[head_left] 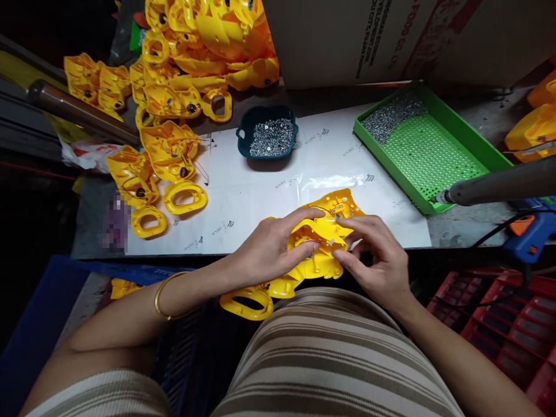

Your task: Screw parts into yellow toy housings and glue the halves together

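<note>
A yellow plastic shell (319, 240) is held at the desk (260, 191) edge; left hand (264, 252) fingers clamped on it, right hand (376, 260) fingers pinched together upon it.

Assembly workshop: screw tray (423, 152), stacked shells (174, 87).

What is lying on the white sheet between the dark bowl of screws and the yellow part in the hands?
Head view: only bare white sheet lies between the dark bowl and the yellow part.
</note>
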The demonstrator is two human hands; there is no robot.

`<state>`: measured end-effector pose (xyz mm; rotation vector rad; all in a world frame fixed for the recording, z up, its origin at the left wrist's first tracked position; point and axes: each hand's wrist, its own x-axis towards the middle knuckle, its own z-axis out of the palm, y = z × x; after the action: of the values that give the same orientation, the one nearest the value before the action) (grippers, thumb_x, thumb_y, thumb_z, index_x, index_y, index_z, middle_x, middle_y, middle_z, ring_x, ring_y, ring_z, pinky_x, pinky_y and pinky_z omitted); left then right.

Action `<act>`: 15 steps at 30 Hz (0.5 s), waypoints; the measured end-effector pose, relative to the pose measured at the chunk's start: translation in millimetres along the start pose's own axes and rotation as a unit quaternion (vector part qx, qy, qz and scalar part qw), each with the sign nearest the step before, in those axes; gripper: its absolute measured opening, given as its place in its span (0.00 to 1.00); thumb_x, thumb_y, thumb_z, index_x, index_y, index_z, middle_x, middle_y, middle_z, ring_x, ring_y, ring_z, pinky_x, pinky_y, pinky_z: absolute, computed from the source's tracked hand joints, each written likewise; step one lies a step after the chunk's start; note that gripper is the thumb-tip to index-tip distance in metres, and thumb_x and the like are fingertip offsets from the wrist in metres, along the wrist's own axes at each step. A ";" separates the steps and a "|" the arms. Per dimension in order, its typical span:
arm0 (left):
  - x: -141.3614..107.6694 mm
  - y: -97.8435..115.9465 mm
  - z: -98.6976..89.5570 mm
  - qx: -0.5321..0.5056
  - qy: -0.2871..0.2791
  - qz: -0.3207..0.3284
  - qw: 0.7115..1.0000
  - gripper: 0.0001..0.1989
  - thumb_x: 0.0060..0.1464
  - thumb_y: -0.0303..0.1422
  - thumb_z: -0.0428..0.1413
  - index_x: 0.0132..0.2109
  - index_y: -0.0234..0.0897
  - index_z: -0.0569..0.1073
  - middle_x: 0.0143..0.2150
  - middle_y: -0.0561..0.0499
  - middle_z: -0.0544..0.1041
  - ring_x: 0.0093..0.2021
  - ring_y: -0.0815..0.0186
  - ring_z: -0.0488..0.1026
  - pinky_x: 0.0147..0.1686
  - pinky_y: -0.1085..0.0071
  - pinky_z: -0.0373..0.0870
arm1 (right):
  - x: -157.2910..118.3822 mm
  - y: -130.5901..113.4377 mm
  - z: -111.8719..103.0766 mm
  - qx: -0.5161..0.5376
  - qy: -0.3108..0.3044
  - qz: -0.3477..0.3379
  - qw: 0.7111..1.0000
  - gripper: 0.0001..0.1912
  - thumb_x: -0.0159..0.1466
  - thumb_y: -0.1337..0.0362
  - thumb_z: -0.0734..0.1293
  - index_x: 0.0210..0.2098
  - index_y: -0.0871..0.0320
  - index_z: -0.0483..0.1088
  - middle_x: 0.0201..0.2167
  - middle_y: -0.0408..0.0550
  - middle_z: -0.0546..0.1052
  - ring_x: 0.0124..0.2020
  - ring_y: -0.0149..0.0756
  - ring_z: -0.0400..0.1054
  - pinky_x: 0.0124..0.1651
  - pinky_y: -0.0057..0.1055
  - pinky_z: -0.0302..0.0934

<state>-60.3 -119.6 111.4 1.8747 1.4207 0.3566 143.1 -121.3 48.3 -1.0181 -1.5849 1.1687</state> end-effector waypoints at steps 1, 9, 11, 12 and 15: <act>-1.3 0.3 -1.0 0.002 0.002 -0.002 1.000 0.21 0.58 0.33 0.53 0.58 0.39 0.67 0.55 0.48 0.76 0.44 0.65 0.78 0.46 0.70 0.72 | -2.1 -1.8 0.2 -0.013 0.025 -0.028 0.999 0.18 0.58 0.68 0.71 0.48 0.51 0.73 0.41 0.47 0.71 0.29 0.26 0.66 0.25 0.23 0.63; -3.8 2.6 -0.9 0.011 0.000 -0.005 1.000 0.20 0.58 0.32 0.54 0.57 0.38 0.67 0.51 0.49 0.78 0.40 0.66 0.78 0.43 0.70 0.73 | -3.2 -6.9 3.3 -0.046 0.043 -0.084 0.994 0.15 0.57 0.74 0.71 0.42 0.53 0.74 0.35 0.45 0.72 0.30 0.26 0.64 0.26 0.25 0.62; -4.0 3.1 -0.3 0.012 0.002 0.001 1.000 0.20 0.58 0.32 0.54 0.57 0.38 0.68 0.52 0.49 0.77 0.40 0.66 0.78 0.44 0.70 0.73 | -3.2 -7.0 4.4 -0.051 0.041 -0.085 0.994 0.13 0.57 0.73 0.71 0.41 0.54 0.75 0.35 0.45 0.72 0.31 0.27 0.65 0.26 0.25 0.62; -4.2 3.3 -0.1 0.014 0.002 0.002 1.000 0.20 0.58 0.32 0.54 0.57 0.38 0.68 0.52 0.49 0.78 0.40 0.66 0.78 0.44 0.69 0.73 | -3.2 -7.2 4.8 -0.053 0.041 -0.086 0.994 0.13 0.57 0.73 0.71 0.41 0.54 0.75 0.34 0.45 0.72 0.32 0.28 0.66 0.27 0.25 0.62; -4.9 3.8 0.5 0.018 0.000 -0.002 1.000 0.20 0.58 0.33 0.54 0.57 0.38 0.68 0.50 0.48 0.78 0.40 0.65 0.78 0.44 0.69 0.73 | -3.2 -8.0 5.0 -0.060 0.042 -0.091 0.993 0.12 0.57 0.74 0.71 0.39 0.54 0.75 0.33 0.45 0.73 0.32 0.28 0.67 0.27 0.25 0.63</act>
<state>-59.0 -124.6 114.8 1.9006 1.4397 0.3300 138.3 -127.3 54.7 -0.9642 -1.6593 0.9043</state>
